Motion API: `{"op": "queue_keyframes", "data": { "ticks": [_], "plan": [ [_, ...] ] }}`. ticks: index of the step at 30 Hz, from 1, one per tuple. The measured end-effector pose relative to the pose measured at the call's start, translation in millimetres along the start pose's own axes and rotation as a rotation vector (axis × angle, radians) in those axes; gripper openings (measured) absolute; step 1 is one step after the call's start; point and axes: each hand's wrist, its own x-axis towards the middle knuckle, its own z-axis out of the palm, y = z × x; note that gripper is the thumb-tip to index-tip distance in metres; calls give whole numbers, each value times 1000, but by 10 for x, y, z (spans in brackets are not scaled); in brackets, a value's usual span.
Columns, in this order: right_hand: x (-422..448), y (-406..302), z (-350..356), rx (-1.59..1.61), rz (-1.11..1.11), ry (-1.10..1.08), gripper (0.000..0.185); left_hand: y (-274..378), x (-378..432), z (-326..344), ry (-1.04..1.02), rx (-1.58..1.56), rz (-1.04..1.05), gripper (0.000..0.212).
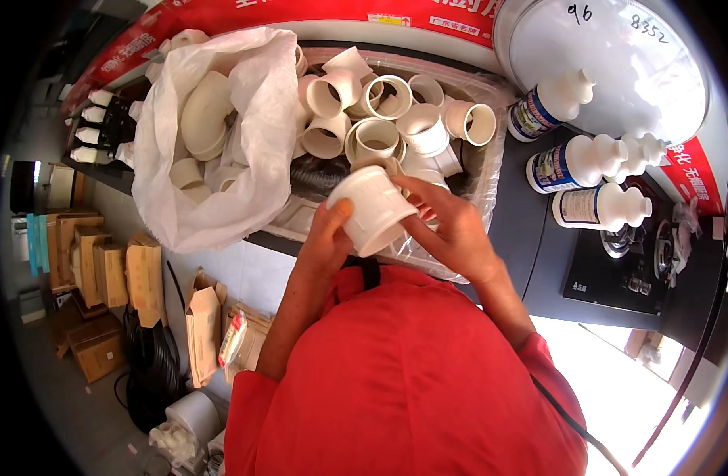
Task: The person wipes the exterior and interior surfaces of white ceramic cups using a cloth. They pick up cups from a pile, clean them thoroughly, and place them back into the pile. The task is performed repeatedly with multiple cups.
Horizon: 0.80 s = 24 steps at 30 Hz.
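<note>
A white PVC pipe fitting is held up in front of me, over the near edge of the packing tray. My left hand grips its left side, thumb on the outer wall. At the right rim, my right hand holds it with thumb and fingers; some fingertips are hidden behind the fitting. Just beyond, a plastic-wrapped tray carries a pile of similar white fittings, among them a tee and a coupling. To the left stands an open white woven sack with a large elbow and smaller fittings inside.
Several white bottles stand on the dark counter at right, near a black gas hob. A large round lid-like disc leans behind them. Cardboard boxes and a black hose coil lie on the floor at left.
</note>
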Motion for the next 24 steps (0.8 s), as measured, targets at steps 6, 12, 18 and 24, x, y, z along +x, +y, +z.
{"op": "queue_keyframes", "data": {
  "ticks": [6, 12, 18, 24],
  "plan": [
    [-9, 253, 81, 409, 178, 55, 38, 58, 54, -43, -19, 65, -20, 54],
    [-200, 634, -130, 652, 369, 77, 43, -30, -31, -220, 117, 995, 233, 23],
    [-372, 856, -27, 771, 340, 144, 55, 288, -28, -64, 228, 1221, 660, 21],
    [-395, 867, 51, 1076, 453, 54, 46, 588, -132, 387, 179, 866, 881, 19]
  ]
}}
